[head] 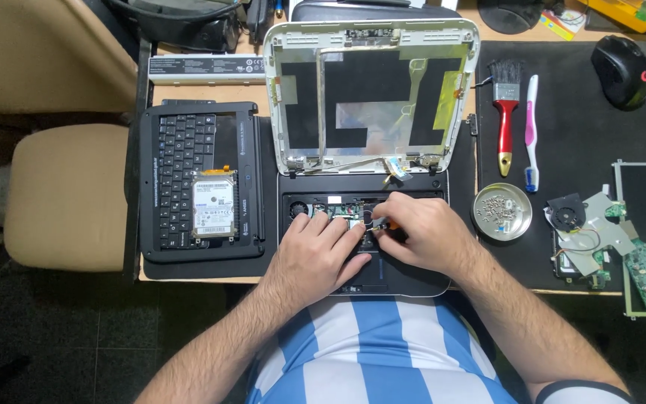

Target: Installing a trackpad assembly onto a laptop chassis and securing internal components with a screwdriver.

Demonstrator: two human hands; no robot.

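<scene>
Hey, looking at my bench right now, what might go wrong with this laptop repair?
Three risks, as judgements:
1. The left hand rests on the exposed board inside the open laptop base; pressure might stress components.
2. The hard drive lies loose on the removed keyboard and might slide off.
3. The screw dish sits near the right hand; an elbow bump might spill it.

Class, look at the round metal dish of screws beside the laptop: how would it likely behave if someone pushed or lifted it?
The round metal dish looks shallow and smooth, so it would probably slide rather than tip. Its loose screws would likely shift and rattle, perhaps spilling if lifted tilted.
</scene>
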